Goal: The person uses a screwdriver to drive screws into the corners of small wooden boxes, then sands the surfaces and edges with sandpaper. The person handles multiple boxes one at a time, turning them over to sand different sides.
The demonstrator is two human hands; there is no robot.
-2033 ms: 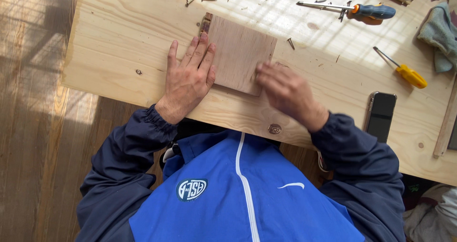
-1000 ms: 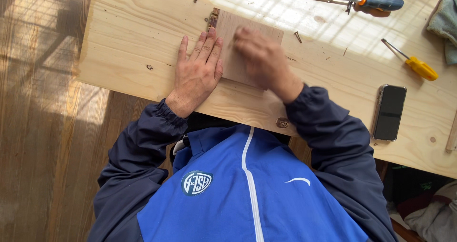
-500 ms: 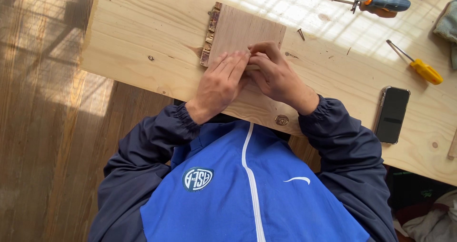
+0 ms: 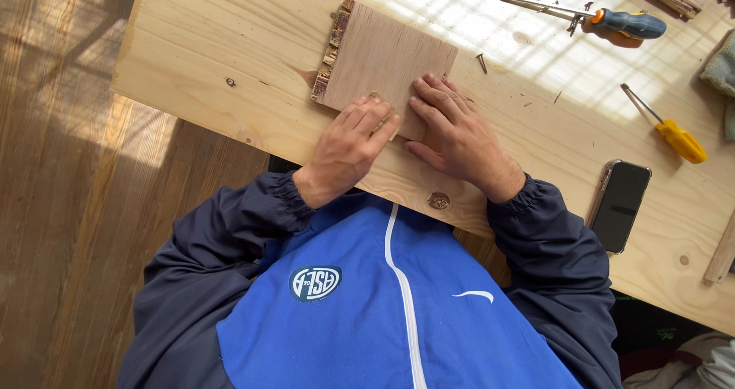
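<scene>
A flat brown wooden block [image 4: 379,56] with a rough layered left edge lies on a pale pine tabletop [image 4: 207,60]. My left hand [image 4: 348,144] rests on the block's near edge, fingers bent and pinched at something small that I cannot make out. My right hand [image 4: 452,129] lies flat beside it, fingers spread over the block's near right corner. The two hands almost touch at the fingertips.
A blue-and-orange-handled screwdriver [image 4: 605,21] and a yellow-handled screwdriver [image 4: 674,132] lie at the right. A black phone [image 4: 620,205] rests near the table's front edge. Loose screws [image 4: 481,62] are scattered behind the block. A wooden floor [image 4: 69,205] shows at the left.
My hands slid from the block's middle to its near edge. The left hand went from flat with fingers spread to pinched; the right hand spread flat on the near right corner.
</scene>
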